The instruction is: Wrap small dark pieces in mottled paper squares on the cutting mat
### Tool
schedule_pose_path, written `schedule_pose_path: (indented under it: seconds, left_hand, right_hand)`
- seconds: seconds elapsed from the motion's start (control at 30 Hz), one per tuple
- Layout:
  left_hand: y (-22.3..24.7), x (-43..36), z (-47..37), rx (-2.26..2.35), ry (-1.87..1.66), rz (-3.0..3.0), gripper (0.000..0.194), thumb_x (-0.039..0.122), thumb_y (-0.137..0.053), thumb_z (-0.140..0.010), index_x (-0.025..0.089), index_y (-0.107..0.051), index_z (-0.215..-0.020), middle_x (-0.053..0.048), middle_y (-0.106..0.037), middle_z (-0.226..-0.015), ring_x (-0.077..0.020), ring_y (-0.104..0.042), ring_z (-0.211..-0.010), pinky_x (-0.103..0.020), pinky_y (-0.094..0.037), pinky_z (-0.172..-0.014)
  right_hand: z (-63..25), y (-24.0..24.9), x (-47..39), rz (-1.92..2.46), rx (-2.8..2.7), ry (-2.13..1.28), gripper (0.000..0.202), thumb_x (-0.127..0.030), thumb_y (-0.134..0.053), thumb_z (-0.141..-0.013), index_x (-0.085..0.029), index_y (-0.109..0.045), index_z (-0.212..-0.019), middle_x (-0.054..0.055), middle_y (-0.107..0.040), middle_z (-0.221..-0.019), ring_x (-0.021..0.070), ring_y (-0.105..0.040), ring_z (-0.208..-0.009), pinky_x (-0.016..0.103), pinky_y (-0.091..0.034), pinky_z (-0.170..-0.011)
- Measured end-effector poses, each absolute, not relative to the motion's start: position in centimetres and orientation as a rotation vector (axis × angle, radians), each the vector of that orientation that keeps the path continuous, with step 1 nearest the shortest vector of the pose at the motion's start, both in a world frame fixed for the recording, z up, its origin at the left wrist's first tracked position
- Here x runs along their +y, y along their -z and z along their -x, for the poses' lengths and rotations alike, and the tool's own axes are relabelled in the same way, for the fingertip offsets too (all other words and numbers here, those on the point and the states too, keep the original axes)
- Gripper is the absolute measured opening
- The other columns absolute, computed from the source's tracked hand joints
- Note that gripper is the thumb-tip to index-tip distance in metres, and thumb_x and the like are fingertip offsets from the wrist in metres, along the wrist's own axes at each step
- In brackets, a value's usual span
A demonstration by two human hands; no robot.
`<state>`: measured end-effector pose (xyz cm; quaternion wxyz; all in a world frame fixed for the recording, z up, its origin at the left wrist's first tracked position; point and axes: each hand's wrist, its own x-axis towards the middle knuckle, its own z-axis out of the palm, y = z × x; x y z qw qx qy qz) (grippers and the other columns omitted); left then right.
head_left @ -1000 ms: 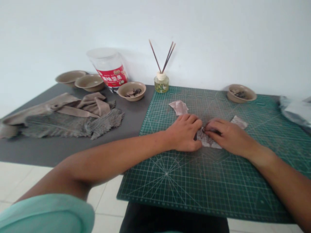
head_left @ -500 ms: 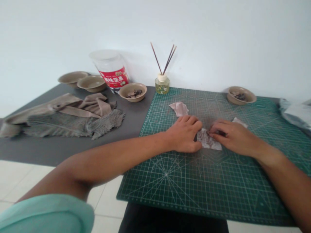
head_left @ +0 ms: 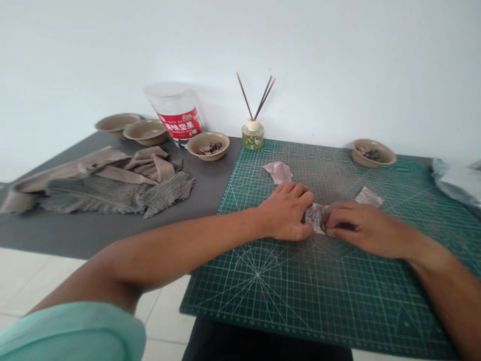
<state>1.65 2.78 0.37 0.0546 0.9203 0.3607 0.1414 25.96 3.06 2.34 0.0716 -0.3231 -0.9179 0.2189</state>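
A small white sheet point(head_left: 314, 218) with dark reddish-brown stains lies on the green cutting mat point(head_left: 285, 286); I cannot tell whether it is paper or cloth. My left hand point(head_left: 288, 210) holds down its left edge, with the fingers curled and the thumb against the mat side. My right hand point(head_left: 349, 223) is closed in a pinch over the sheet's right part. Whatever sits between those fingertips is hidden. Behind my left hand lies a crumpled pinkish-white piece point(head_left: 278, 172). A similar whitish piece point(head_left: 369, 196) rests just beyond my right hand.
Bowls with dark bits stand at back left point(head_left: 208, 146) and back right point(head_left: 374, 153). Two more bowls point(head_left: 146, 131), a clear tub point(head_left: 179, 118), grey-brown cloths point(head_left: 112, 185) and a reed diffuser point(head_left: 253, 134) are leftward. A silvery bag point(head_left: 456, 180) lies far right.
My right hand has lowered onto the right part of the stained sheet and now covers more of it. My left hand stays at the left edge. The view has shifted slightly.
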Motion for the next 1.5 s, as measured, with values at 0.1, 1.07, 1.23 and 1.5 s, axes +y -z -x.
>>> schedule_pose_path:
  seconds: [0.1, 1.07, 1.23, 1.5]
  left_hand:
    - [-0.4, 2.8, -1.6, 1.110, -0.437, -2.788, 0.041, 0.048, -0.059, -0.084, 0.018, -0.054, -0.110, -0.012, -0.058, -0.126, -0.0315, -0.052, -0.117, -0.048, -0.044, -0.105]
    - [-0.5, 2.7, -1.6, 1.120, -0.418, -2.791, 0.041, 0.048, -0.060, -0.084, 0.018, -0.055, -0.111, -0.013, -0.058, -0.126, -0.0322, -0.052, -0.117, -0.049, -0.044, -0.105]
    - [-0.2, 2.9, -1.6, 1.106, -0.437, -2.788, 0.044, 0.050, -0.060, -0.084, 0.017, -0.055, -0.112, -0.013, -0.057, -0.126, -0.0320, -0.052, -0.119, -0.048, -0.043, -0.107]
    - [-0.5, 2.8, -1.4, 1.084, -0.575, -2.701, 0.044, 0.043, -0.063, -0.085, 0.018, -0.054, -0.119, -0.016, -0.049, -0.145, -0.0337, -0.045, -0.134, -0.053, -0.038, -0.114]
  right_hand:
    - [-25.3, -2.0, 3.0, 1.011, -2.657, -0.563, 0.017, -0.026, -0.055, -0.100, -0.024, -0.069, -0.092, 0.005, -0.070, -0.099, 0.0236, -0.067, -0.094, 0.040, -0.052, -0.084]
    - [-25.9, -1.6, 3.6, 1.227, -2.559, -0.342, 0.012, -0.029, -0.059, -0.097, -0.024, -0.066, -0.088, 0.004, -0.068, -0.090, 0.0220, -0.065, -0.080, 0.037, -0.050, -0.072]
    - [-25.5, -1.9, 2.5, 0.983, -2.715, -0.633, 0.016, -0.024, -0.054, -0.100, -0.025, -0.067, -0.090, 0.004, -0.069, -0.098, 0.0213, -0.067, -0.090, 0.037, -0.053, -0.080]
    - [-25.3, -1.4, 3.7, 1.362, -2.220, -0.502, 0.011, -0.030, -0.062, -0.096, -0.025, -0.071, -0.093, 0.005, -0.075, -0.102, 0.0247, -0.068, -0.092, 0.039, -0.053, -0.080]
